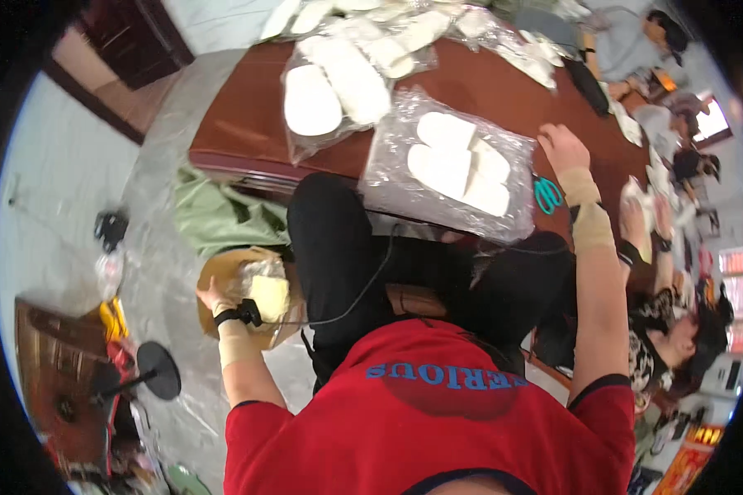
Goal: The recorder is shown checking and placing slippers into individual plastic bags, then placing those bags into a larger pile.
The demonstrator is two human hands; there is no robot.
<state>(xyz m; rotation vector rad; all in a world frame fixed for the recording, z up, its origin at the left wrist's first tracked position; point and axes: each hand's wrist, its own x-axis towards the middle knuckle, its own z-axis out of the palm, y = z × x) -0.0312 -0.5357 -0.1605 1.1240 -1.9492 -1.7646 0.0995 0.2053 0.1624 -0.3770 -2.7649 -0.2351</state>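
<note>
My left hand (212, 296) is down at the left rim of a cardboard box (210, 318) beside my left leg, its visible fingers apart. Inside the box lie clear plastic wrapping and a pale yellow packet (270, 298). On the brown table, my right hand (566, 148) rests with fingers loosely stretched and nothing seen in them. It is just right of a clear plastic bag (388, 169) with white slippers (442, 165) on or in it; which, I cannot tell. Teal-handled scissors (547, 195) lie just below that hand, next to the bag.
More white slippers (312, 101) in clear plastic lie at the table's left, and a pile (421, 33) covers its far side. Green cloth (227, 214) hangs below the left edge of the table (239, 124). Other people work along the right. A dark cable (371, 280) crosses my lap.
</note>
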